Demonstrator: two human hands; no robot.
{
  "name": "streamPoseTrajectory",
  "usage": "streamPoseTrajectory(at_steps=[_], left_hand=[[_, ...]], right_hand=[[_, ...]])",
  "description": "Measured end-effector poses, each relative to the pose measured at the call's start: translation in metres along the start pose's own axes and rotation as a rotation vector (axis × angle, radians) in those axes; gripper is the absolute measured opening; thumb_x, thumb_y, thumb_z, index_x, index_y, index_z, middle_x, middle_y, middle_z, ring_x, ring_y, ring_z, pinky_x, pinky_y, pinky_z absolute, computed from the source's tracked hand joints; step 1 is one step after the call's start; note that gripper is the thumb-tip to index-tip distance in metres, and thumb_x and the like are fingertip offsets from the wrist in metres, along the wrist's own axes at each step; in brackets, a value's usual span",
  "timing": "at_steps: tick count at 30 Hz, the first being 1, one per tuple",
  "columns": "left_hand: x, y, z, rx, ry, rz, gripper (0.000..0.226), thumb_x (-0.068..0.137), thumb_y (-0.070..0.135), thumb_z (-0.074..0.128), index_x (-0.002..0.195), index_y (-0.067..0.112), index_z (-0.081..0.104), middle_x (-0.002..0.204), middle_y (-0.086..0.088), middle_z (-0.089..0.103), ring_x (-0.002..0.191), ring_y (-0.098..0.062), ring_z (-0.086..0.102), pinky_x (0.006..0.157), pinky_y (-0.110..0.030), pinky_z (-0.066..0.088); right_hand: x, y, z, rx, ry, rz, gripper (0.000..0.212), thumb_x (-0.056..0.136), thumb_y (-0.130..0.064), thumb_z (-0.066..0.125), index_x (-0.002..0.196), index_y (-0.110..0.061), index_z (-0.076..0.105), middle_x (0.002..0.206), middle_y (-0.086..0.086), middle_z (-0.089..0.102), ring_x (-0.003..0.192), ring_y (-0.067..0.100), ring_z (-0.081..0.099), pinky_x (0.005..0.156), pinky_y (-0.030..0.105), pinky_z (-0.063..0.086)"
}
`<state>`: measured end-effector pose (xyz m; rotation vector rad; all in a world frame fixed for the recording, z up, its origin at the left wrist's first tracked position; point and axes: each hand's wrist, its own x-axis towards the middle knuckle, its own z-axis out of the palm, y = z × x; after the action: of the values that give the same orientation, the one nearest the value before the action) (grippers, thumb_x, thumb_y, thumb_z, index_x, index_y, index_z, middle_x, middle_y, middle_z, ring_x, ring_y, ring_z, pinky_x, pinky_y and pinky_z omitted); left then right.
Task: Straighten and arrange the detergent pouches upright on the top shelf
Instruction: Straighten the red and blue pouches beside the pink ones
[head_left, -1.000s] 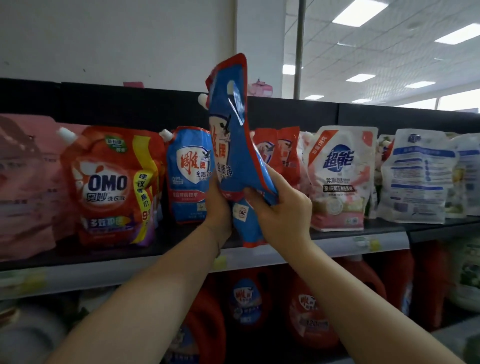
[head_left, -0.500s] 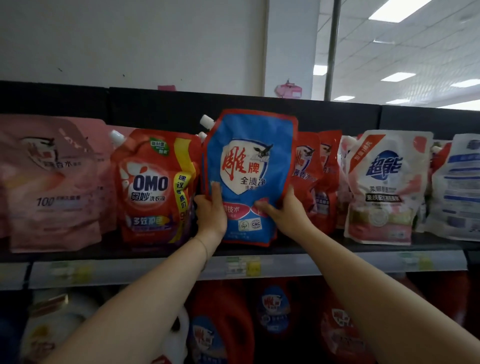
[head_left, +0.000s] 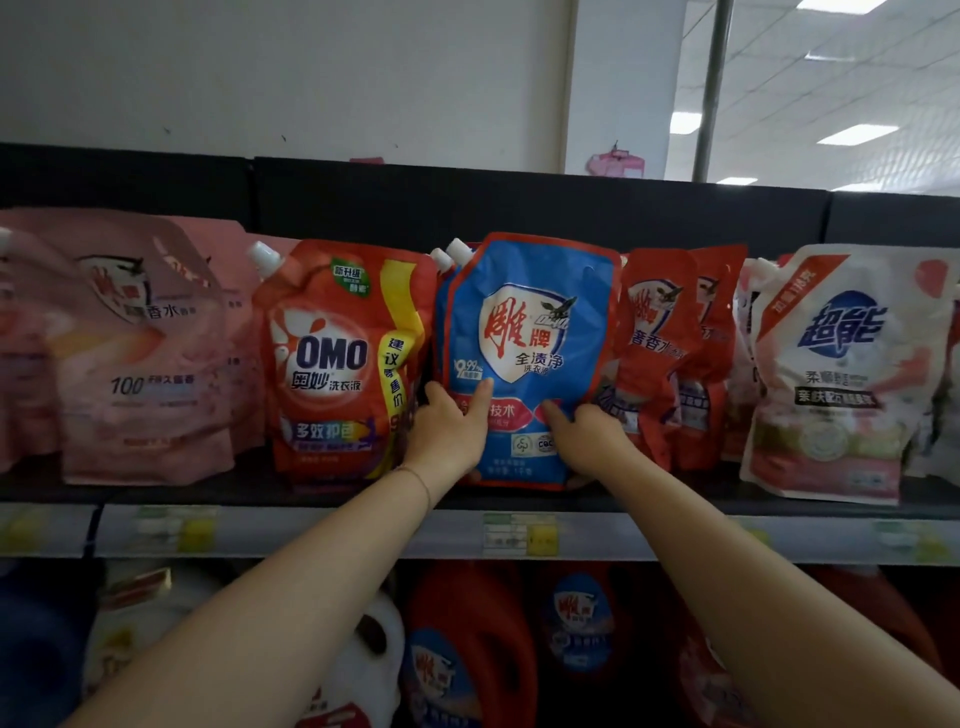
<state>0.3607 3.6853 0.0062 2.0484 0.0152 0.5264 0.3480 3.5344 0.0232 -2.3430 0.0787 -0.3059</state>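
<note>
Black top shelf (head_left: 727, 492) carries a packed row, and the blue pouch (head_left: 530, 358) stands just right of the OMO pouch (head_left: 337, 358), long axis vertical, base near the front lip. Left hand (head_left: 449, 431) and right hand (head_left: 587, 436) each grip a lower side edge, thumbs on its face, equally near. With the red pouch (head_left: 660, 353) crowding its side away from the OMO pouch, free room seems only straight back.
</note>
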Motion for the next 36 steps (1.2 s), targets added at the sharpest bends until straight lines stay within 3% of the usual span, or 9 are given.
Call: streamPoseTrajectory(at_steps=[4, 8, 11, 14, 17, 21, 25, 30, 36], left_hand=[[0.008, -0.004, 0.005, -0.11, 0.046, -0.061, 0.073, 0.091, 0.056, 0.047, 0.142, 0.008, 0.024, 0.143, -0.011, 0.041, 0.125, -0.03, 0.048, 0.089, -0.041, 0.052], [0.008, -0.006, 0.011, -0.261, 0.062, -0.111, 0.075, 0.09, 0.04, 0.06, 0.142, 0.009, 0.017, 0.148, -0.012, 0.033, 0.132, -0.03, 0.039, 0.107, -0.043, 0.038], [-0.008, -0.004, 0.016, -0.043, 0.099, 0.05, 0.068, 0.087, 0.027, 0.066, 0.135, 0.009, 0.021, 0.14, -0.012, 0.028, 0.127, -0.027, 0.037, 0.095, -0.029, 0.037], [-0.02, -0.004, 0.019, 0.133, 0.242, 0.356, 0.043, 0.083, 0.021, 0.069, 0.105, 0.013, 0.033, 0.118, -0.005, 0.03, 0.1, -0.017, 0.044, 0.072, -0.017, 0.036], [-0.021, 0.009, 0.023, 0.145, 0.261, 0.6, 0.03, 0.083, 0.017, 0.067, 0.091, 0.014, 0.038, 0.103, 0.001, 0.031, 0.087, -0.01, 0.042, 0.064, -0.021, 0.041], [-0.021, 0.037, 0.047, 0.151, 0.075, 0.76, 0.021, 0.083, 0.014, 0.064, 0.094, 0.011, 0.045, 0.103, 0.002, 0.034, 0.082, -0.015, 0.047, 0.07, -0.027, 0.045], [-0.027, 0.057, 0.087, 0.132, -0.057, 0.626, 0.04, 0.084, 0.027, 0.066, 0.112, 0.01, 0.042, 0.111, -0.001, 0.035, 0.098, -0.022, 0.048, 0.083, -0.032, 0.044], [-0.034, 0.069, 0.138, 0.059, -0.226, 0.199, 0.082, 0.076, 0.044, 0.072, 0.132, 0.007, 0.025, 0.131, -0.014, 0.034, 0.12, -0.036, 0.042, 0.1, -0.045, 0.041], [-0.034, 0.067, 0.17, 0.055, -0.1, 0.071, 0.101, 0.072, 0.054, 0.069, 0.144, 0.013, 0.011, 0.137, -0.016, 0.035, 0.122, -0.037, 0.043, 0.101, -0.049, 0.039]], right_hand=[[0.013, 0.009, 0.008, 0.145, 0.026, 0.011, 0.054, 0.094, -0.044, 0.053, 0.126, -0.002, 0.043, 0.131, 0.017, 0.05, 0.114, 0.034, 0.054, 0.09, 0.045, 0.052], [0.01, 0.011, 0.017, 0.239, -0.037, -0.095, 0.039, 0.093, -0.024, 0.061, 0.127, -0.01, 0.049, 0.128, 0.007, 0.056, 0.11, 0.021, 0.055, 0.087, 0.03, 0.047], [0.005, 0.008, 0.016, 0.205, -0.027, -0.202, 0.037, 0.092, -0.019, 0.061, 0.128, -0.011, 0.052, 0.119, 0.0, 0.057, 0.102, 0.012, 0.052, 0.082, 0.024, 0.042], [0.006, 0.013, 0.006, 0.118, 0.099, -0.272, 0.026, 0.091, -0.023, 0.062, 0.114, -0.01, 0.062, 0.108, -0.002, 0.061, 0.1, 0.013, 0.057, 0.075, 0.024, 0.043], [0.005, 0.023, -0.011, 0.114, 0.178, -0.3, 0.015, 0.091, -0.024, 0.061, 0.094, -0.013, 0.071, 0.089, 0.0, 0.068, 0.081, 0.013, 0.063, 0.064, 0.021, 0.046], [0.001, 0.042, -0.037, 0.046, 0.302, -0.305, 0.02, 0.09, -0.022, 0.059, 0.071, -0.022, 0.065, 0.072, -0.002, 0.067, 0.069, 0.016, 0.063, 0.064, 0.03, 0.052], [0.0, 0.066, -0.064, -0.025, 0.423, -0.265, 0.021, 0.09, -0.024, 0.057, 0.071, -0.018, 0.064, 0.069, -0.003, 0.063, 0.068, 0.018, 0.06, 0.06, 0.029, 0.047], [0.005, 0.1, -0.093, -0.04, 0.48, -0.156, 0.019, 0.087, -0.032, 0.056, 0.072, -0.021, 0.057, 0.073, -0.004, 0.062, 0.072, 0.021, 0.059, 0.06, 0.03, 0.042], [0.014, 0.134, -0.094, -0.128, 0.431, -0.155, 0.023, 0.089, -0.037, 0.055, 0.096, -0.016, 0.049, 0.1, 0.005, 0.064, 0.094, 0.032, 0.061, 0.071, 0.034, 0.044]])
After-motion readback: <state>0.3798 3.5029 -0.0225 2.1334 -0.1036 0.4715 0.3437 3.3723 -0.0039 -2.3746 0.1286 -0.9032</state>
